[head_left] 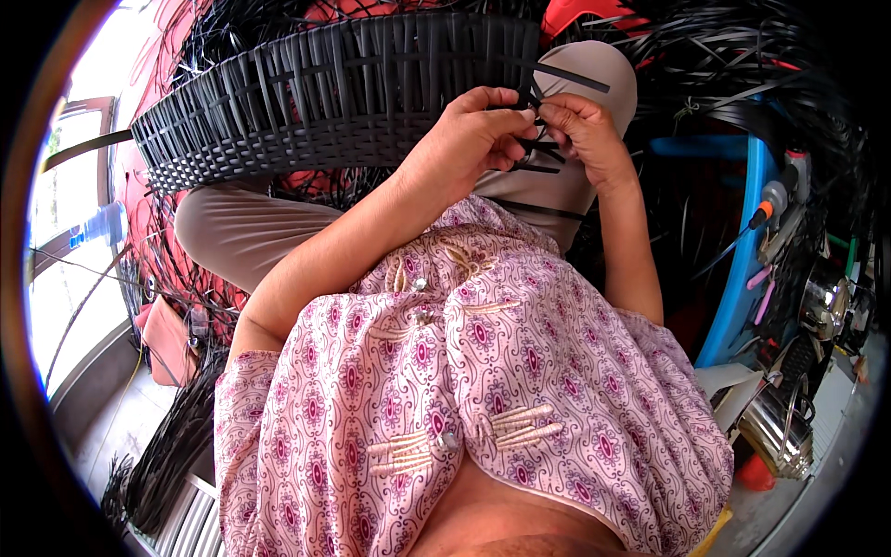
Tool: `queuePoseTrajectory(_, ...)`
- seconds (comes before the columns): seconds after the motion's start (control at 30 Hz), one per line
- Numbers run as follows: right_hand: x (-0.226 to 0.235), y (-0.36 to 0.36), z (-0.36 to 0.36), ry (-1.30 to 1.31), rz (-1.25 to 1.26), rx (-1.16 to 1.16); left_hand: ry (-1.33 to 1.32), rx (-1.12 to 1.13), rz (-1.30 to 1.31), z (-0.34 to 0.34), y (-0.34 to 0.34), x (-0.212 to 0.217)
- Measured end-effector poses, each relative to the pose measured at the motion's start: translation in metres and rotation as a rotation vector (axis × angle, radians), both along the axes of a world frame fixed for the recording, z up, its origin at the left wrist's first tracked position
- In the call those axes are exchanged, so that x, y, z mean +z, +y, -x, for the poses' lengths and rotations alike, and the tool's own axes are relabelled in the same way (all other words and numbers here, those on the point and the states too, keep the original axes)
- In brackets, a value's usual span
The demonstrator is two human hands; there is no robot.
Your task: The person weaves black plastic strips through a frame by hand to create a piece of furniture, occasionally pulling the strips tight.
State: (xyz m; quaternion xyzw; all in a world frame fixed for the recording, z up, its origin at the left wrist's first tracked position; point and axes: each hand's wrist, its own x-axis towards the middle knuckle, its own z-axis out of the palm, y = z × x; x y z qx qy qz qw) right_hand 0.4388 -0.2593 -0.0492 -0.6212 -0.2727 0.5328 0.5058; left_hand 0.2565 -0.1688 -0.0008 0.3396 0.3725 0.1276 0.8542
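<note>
A black woven basket point(325, 93) of flat plastic strips rests across my knees, tilted on its side. At its right edge my left hand point(473, 135) pinches loose black strips point(543, 153) that stick out of the weave. My right hand point(580, 130) grips the same strip ends from the other side, fingertips meeting those of the left hand. One long strip point(571, 79) runs up and right over my knee. My lap, in beige trousers and a pink patterned top, fills the lower middle.
Bundles of black strips point(172, 446) lie on the floor at lower left. A blue frame point(742, 251), a screwdriver with an orange collar point(763, 215) and metal pots point(780, 427) stand at right. A plastic bottle point(97, 226) sits by the window.
</note>
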Motion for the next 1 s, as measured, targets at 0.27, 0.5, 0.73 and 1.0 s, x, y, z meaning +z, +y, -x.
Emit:
queuePoseTrajectory(0.27, 0.014, 0.014, -0.022, 0.014, 0.136, 0.192, 0.001, -0.036, 0.019, 0.005, 0.003, 0.006)
queuePoseTrajectory(0.5, 0.01, 0.004, -0.012, 0.086, 0.165, 0.09, -0.05, -0.02, 0.089, 0.007, 0.006, -0.006)
queuePoseTrajectory(0.73, 0.011, 0.009, -0.008, 0.039, 0.18, 0.105, -0.059, -0.046, 0.074, 0.009, 0.008, -0.011)
queuePoseTrajectory(1.0, 0.014, 0.011, -0.01, 0.073, 0.192, 0.114, -0.069, -0.048, 0.1, 0.013, 0.005, -0.01)
